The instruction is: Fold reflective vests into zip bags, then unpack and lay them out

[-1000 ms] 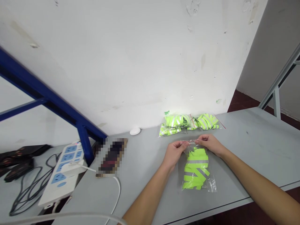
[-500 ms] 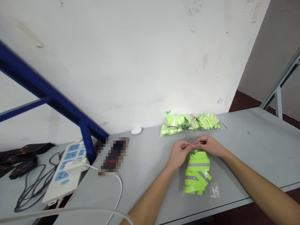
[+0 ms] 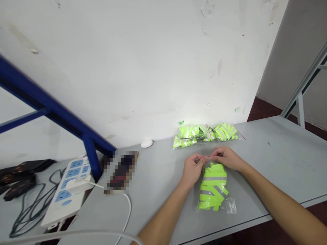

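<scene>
A clear zip bag [image 3: 213, 189] lies on the grey table, with folded neon-yellow straps that carry silver reflective bands inside it. Its red-lined zip edge points away from me. My left hand [image 3: 192, 169] pinches that edge on the left side, thumb against fingers. On the right part of the same edge, my right hand [image 3: 227, 158] has its thumb and fingers closed. A short stretch of the red line shows between the two hands. Behind them, against the wall, lie several similar filled bags [image 3: 190, 136], partly overlapping.
A white rounded object [image 3: 146, 143] sits by the wall. Left of it lies a pixelated flat item [image 3: 121, 172]. A white power strip [image 3: 68, 189] with blue sockets, dark cords and a white cable fill the left side. A blue metal frame [image 3: 63, 120] slants there.
My thumbs have drawn slightly apart along the zip edge, showing more of the red line. The whole view has shifted a little; the bag stays in place on the table.
</scene>
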Tool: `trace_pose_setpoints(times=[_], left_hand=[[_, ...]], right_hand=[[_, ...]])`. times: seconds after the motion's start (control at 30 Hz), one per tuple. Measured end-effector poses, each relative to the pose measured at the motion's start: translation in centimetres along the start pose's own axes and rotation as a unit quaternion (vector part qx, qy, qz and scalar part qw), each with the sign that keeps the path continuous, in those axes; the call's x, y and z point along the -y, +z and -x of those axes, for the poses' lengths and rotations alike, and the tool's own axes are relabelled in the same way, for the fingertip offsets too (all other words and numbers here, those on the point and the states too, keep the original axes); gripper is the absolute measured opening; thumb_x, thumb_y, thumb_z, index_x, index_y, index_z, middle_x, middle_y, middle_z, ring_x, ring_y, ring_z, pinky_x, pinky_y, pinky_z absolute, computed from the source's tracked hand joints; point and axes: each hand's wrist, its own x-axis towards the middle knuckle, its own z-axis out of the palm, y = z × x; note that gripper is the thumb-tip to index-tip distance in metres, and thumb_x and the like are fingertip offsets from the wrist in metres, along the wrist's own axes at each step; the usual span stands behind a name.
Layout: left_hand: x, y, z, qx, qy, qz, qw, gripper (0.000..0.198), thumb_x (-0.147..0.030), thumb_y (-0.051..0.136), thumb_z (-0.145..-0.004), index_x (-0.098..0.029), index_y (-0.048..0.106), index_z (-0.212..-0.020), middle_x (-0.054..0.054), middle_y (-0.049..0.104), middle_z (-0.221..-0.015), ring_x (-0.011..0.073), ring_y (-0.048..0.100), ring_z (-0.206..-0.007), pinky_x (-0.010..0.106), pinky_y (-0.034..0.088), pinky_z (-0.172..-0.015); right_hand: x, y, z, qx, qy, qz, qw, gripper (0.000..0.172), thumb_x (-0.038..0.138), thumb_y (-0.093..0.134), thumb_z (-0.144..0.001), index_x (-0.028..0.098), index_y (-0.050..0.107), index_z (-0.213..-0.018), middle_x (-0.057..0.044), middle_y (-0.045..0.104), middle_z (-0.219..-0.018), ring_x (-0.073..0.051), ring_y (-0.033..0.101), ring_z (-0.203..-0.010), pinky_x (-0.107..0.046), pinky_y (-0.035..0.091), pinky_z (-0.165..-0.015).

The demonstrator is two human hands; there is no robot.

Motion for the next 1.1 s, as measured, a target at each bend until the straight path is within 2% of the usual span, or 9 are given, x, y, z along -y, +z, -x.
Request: trace_pose_setpoints(times=[0.23, 0.43, 0.57, 0.8, 0.87, 0.93, 1.0, 1.1], left_hand=[[-0.1, -0.6, -0.2, -0.017, -0.026, 0.018, 0.999, 0.037, -0.051, 0.071, -0.070, -0.015, 0.068, -0.069, 0.005, 0.070, -0.069, 0.0152, 0.059, -0.060, 0.025, 0.043, -0.058], [-0.1, -1.1, -0.4, -0.037, -0.036, 0.040, 0.998, 0.043, -0.056, 0.074, -0.065, -0.014, 0.068, -0.068, 0.006, 0.069, -0.067, 0.0153, 0.058, -0.061, 0.025, 0.042, -0.058], [0.2, -1.1, -0.5, -0.050, -0.041, 0.045, 0.997, 0.048, -0.061, 0.070, -0.067, -0.013, 0.071, -0.072, 0.007, 0.071, -0.072, 0.0139, 0.056, -0.059, 0.024, 0.041, -0.056], [0.4, -0.7, -0.6, -0.083, -0.044, 0.057, 0.994, 0.048, -0.059, 0.071, -0.067, -0.012, 0.072, -0.073, 0.007, 0.071, -0.071, 0.0132, 0.056, -0.058, 0.024, 0.044, -0.056], [0.5, -0.7, -0.9, -0.083, -0.045, 0.070, 0.993, 0.047, -0.057, 0.072, -0.067, -0.011, 0.073, -0.078, 0.007, 0.071, -0.072, 0.0151, 0.059, -0.061, 0.026, 0.047, -0.058], [0.5, -1.0, -1.0, -0.087, -0.042, 0.091, 0.991, 0.047, -0.056, 0.069, -0.071, -0.012, 0.073, -0.087, 0.010, 0.073, -0.085, 0.0192, 0.064, -0.074, 0.028, 0.051, -0.065], [0.0, -1.4, -1.0, -0.109, -0.009, 0.073, 0.991, 0.044, -0.053, 0.064, -0.077, -0.014, 0.071, -0.096, 0.011, 0.072, -0.102, 0.0231, 0.064, -0.094, 0.031, 0.052, -0.076], [-1.7, -2.0, 0.0, -0.142, 0.120, -0.033, 0.982, 0.033, -0.044, 0.055, -0.087, -0.019, 0.070, -0.100, 0.009, 0.069, -0.112, 0.0232, 0.060, -0.109, 0.035, 0.047, -0.093]], right_hand=[[-1.1, -1.6, 0.3, 0.003, 0.000, 0.028, 1.000, 0.030, 0.046, 0.064, -0.080, 0.018, 0.072, -0.073, -0.002, 0.062, -0.075, -0.016, 0.054, -0.068, -0.028, 0.041, -0.064], [-2.4, -3.2, 0.5, -0.016, 0.043, 0.057, 0.997, 0.030, 0.047, 0.064, -0.080, 0.019, 0.070, -0.071, -0.002, 0.063, -0.073, -0.017, 0.054, -0.069, -0.028, 0.040, -0.064], [-2.8, -3.4, 0.5, -0.021, 0.046, 0.063, 0.997, 0.033, 0.049, 0.063, -0.080, 0.018, 0.067, -0.069, 0.000, 0.058, -0.068, -0.015, 0.050, -0.064, -0.027, 0.037, -0.058], [-2.9, -3.3, 0.4, -0.025, 0.039, 0.051, 0.998, 0.037, 0.053, 0.062, -0.079, 0.017, 0.064, -0.068, 0.000, 0.055, -0.068, -0.014, 0.047, -0.063, -0.027, 0.036, -0.058], [-3.0, -3.3, 0.4, -0.030, 0.045, 0.052, 0.997, 0.039, 0.055, 0.062, -0.078, 0.017, 0.062, -0.067, 0.001, 0.053, -0.066, -0.013, 0.045, -0.061, -0.026, 0.035, -0.056], [-3.1, -3.5, 0.4, -0.040, 0.055, 0.058, 0.996, 0.040, 0.055, 0.061, -0.077, 0.018, 0.057, -0.064, 0.003, 0.049, -0.063, -0.012, 0.042, -0.059, -0.025, 0.034, -0.054], [-3.1, -3.6, 0.5, -0.046, 0.069, 0.067, 0.994, 0.039, 0.053, 0.060, -0.078, 0.019, 0.051, -0.062, 0.005, 0.044, -0.059, -0.011, 0.038, -0.056, -0.025, 0.031, -0.052], [-2.8, -3.8, 0.9, -0.037, 0.090, 0.087, 0.991, 0.034, 0.044, 0.059, -0.077, 0.020, 0.043, -0.058, 0.007, 0.037, -0.054, -0.010, 0.034, -0.053, -0.024, 0.027, -0.050]])
